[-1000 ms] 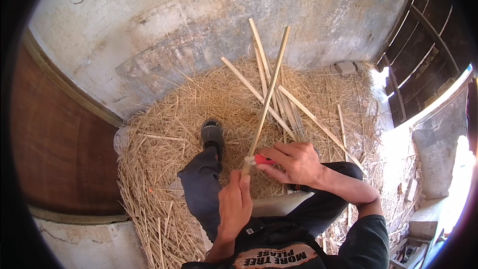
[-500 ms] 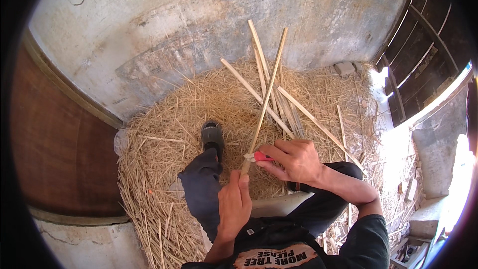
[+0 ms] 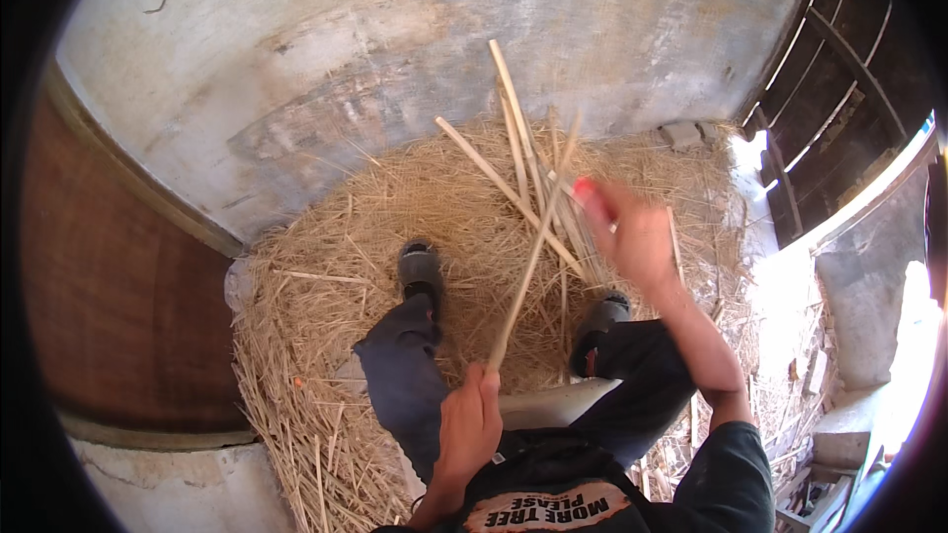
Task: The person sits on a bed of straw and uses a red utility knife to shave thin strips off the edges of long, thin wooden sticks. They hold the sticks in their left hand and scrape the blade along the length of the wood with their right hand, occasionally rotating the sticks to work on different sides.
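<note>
My left hand (image 3: 468,421), low in the middle, is closed round the near end of a long pale bamboo strip (image 3: 521,286). The strip slants up and away, its far tip smeared by motion. Beyond it to the right, my right hand (image 3: 640,242) grips what looks like a small red-handled knife (image 3: 586,190). Motion blurs this hand and the tool; a light blade-like streak shows beside the strip's upper part. Several more bamboo strips (image 3: 484,173) lie crossed in a loose pile behind the held one, partly hidden by my right hand.
Straw and thin shavings (image 3: 316,336) cover the floor. My shoes (image 3: 420,266) rest on them. A stained wall (image 3: 375,69) rises behind the pile, a brown wooden panel (image 3: 128,276) stands left, and dark slatted boards (image 3: 839,89) stand right. Rubble and wood (image 3: 825,494) lie lower right.
My right hand has swept up and to the right with the red-handled tool, away from my left hand. The strip's far end has dipped lower; my right shoe now shows.
</note>
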A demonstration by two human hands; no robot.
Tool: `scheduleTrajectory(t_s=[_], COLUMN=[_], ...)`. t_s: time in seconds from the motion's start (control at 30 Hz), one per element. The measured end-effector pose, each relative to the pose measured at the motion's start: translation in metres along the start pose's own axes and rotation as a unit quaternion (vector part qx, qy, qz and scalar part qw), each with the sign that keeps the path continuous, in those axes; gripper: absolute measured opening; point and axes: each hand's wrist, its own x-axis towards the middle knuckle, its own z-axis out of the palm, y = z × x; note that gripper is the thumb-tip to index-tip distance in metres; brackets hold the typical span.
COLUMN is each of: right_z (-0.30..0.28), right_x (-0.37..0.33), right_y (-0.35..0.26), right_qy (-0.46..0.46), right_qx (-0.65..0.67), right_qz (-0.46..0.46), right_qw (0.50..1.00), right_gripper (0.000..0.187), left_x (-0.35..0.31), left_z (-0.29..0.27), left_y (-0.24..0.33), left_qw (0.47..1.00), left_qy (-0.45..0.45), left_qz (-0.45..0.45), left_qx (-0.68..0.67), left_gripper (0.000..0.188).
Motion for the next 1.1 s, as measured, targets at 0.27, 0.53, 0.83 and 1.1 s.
scheduleTrajectory(t_s=[0.27,0.53,0.83,1.1], right_z=[-0.008,-0.002,0.001,0.004], right_x=[0.0,-0.059,-0.06,-0.059], right_y=[0.022,-0.049,-0.053,-0.051], right_qy=[-0.017,-0.127,-0.116,-0.112], right_qx=[0.099,0.145,0.127,0.118], right_qz=[-0.027,-0.218,-0.232,-0.223], right_qw=[0.995,0.957,0.958,0.961], right_gripper=[0.023,0.024,0.027,0.026], left_x=[-0.008,0.026,0.03,0.031], left_z=[-0.009,-0.017,-0.017,-0.013], left_y=[-0.029,0.006,0.026,0.026], left_qw=[0.999,0.995,0.997,0.997], left_qy=[-0.013,0.022,0.053,0.067], left_qz=[-0.005,0.06,0.051,0.039], left_qx=[-0.031,-0.072,-0.032,-0.008], left_gripper=[0.036,0.031,0.031,0.032])
